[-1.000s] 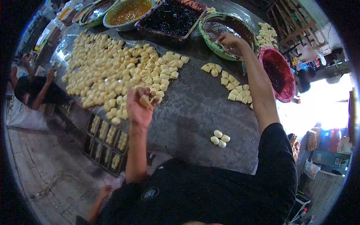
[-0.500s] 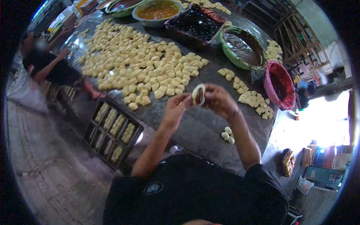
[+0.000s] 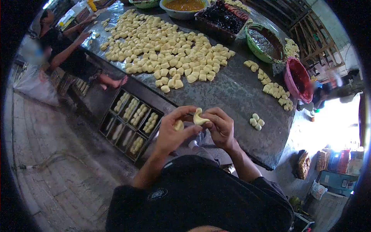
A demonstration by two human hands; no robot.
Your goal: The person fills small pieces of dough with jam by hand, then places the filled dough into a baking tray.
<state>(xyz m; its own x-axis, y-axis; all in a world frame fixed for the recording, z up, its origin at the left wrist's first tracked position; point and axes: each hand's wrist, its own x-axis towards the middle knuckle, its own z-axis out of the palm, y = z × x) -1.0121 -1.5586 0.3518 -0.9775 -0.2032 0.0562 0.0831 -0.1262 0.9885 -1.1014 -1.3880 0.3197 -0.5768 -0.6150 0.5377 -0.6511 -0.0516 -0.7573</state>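
Between both hands, in front of my chest near the table's edge, is a piece of pale dough [image 3: 199,118], folded and pinched at its upper part. My left hand [image 3: 177,129] has its fingers curled round, with another pale dough piece [image 3: 179,125] in its palm and its thumb reaching to the pinched dough. My right hand [image 3: 221,127] grips the pinched dough between thumb and fingers. No filling shows. Several smooth dough balls [image 3: 257,121] sit together on the table to the right.
The dark table [image 3: 239,100] bears many dough pieces [image 3: 166,50]. Beyond stand a green basin [image 3: 255,48], a pink basin [image 3: 288,79], an orange-filled bowl [image 3: 181,14] and a dark tray [image 3: 216,34]. A sectioned pan [image 3: 129,125] holds dough at left. A person [image 3: 63,50] works at upper left.
Both hands have come down and nearer my body. The dough, earlier an open round with dark filling showing, is now folded and pinched. The view has shifted, and the person at left has moved slightly.
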